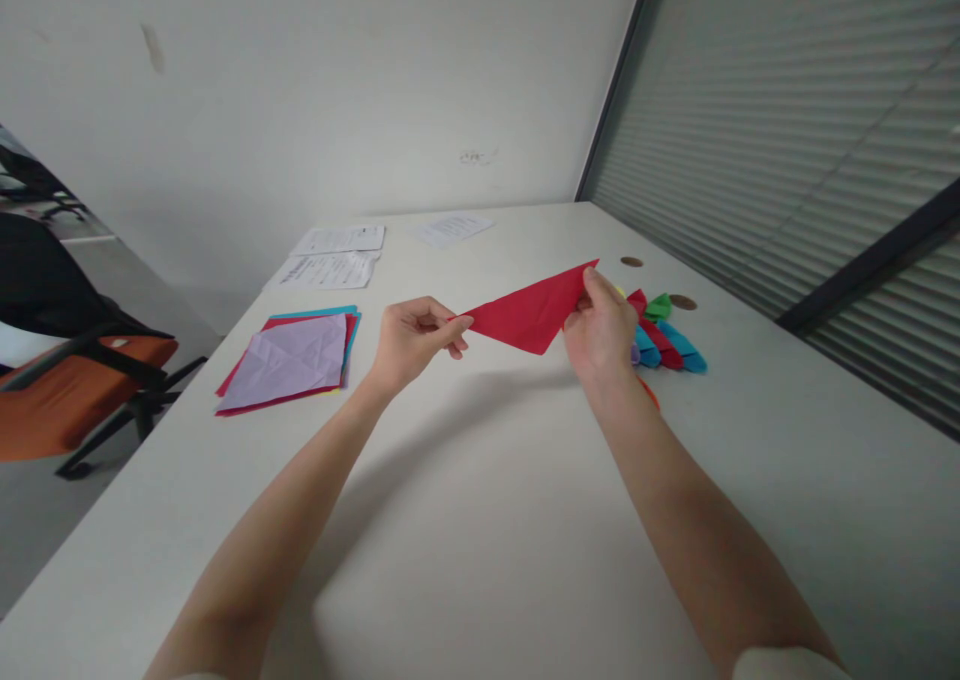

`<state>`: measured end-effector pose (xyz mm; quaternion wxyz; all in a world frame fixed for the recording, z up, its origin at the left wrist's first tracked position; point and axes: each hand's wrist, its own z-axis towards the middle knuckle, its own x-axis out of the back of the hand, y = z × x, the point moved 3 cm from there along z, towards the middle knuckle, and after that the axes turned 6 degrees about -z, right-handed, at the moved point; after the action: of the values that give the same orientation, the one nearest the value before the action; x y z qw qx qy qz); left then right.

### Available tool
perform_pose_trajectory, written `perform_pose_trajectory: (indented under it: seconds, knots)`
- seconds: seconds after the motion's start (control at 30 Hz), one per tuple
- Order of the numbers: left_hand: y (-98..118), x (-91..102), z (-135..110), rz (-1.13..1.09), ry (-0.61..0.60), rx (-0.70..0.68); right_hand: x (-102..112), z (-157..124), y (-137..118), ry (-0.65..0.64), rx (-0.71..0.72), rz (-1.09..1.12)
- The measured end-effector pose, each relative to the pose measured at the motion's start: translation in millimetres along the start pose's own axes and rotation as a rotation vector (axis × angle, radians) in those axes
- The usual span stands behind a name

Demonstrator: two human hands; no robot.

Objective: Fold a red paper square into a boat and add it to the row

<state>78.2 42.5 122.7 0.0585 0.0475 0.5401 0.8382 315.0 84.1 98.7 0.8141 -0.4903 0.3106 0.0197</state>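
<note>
A red paper triangle (529, 312) is held in the air above the white table (480, 500). My left hand (412, 338) pinches its left tip between thumb and fingers. My right hand (600, 330) grips its right corner, fingers closed on the paper. Both forearms reach in from the bottom of the view.
A stack of coloured paper sheets (292, 360), lilac on top, lies to the left. Several folded paper pieces (664, 338) in red, blue and green lie behind my right hand. Printed sheets (334, 257) rest at the far edge. An orange chair (67, 390) stands left; window blinds run along the right.
</note>
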Motion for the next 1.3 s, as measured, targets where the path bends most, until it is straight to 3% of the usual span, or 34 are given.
perform_pose_trajectory:
  seconds: [0.33,0.5,0.6,0.7,0.8,0.97,1.13,1.3]
  knots:
    - [8.6,-8.1,-4.9,-0.003,0.032,0.010,0.6,3.7,3.2,0.010,0.019,0.010]
    - [1.9,0.3,1.7,0.010,-0.080,0.053,-1.3,2.7,-4.0,0.000,0.110,-0.082]
    - [-9.5,12.3,9.1,0.168,-0.200,0.084,-6.2,-4.3,-14.0,0.000,0.222,-0.222]
    - [-10.6,21.8,13.3,0.452,-0.066,-0.058,-17.1,-19.9,-27.3,-0.033,0.351,-0.379]
    - [-3.9,8.8,10.4,0.478,-0.108,-0.160,-32.5,-40.8,-34.8,-0.195,0.390,-0.484]
    - [6.8,-23.6,2.1,0.393,-0.282,-0.137,-48.1,-68.1,-28.8,-0.482,0.342,-0.521]
    - [3.4,-27.3,-1.1,0.487,-0.277,-0.035,-49.3,-72.3,-23.0,-0.513,0.327,-0.461]
    - [-1.1,-27.4,-0.6,0.367,-0.320,0.072,-48.8,-71.1,-21.5,-0.490,0.359,-0.456]
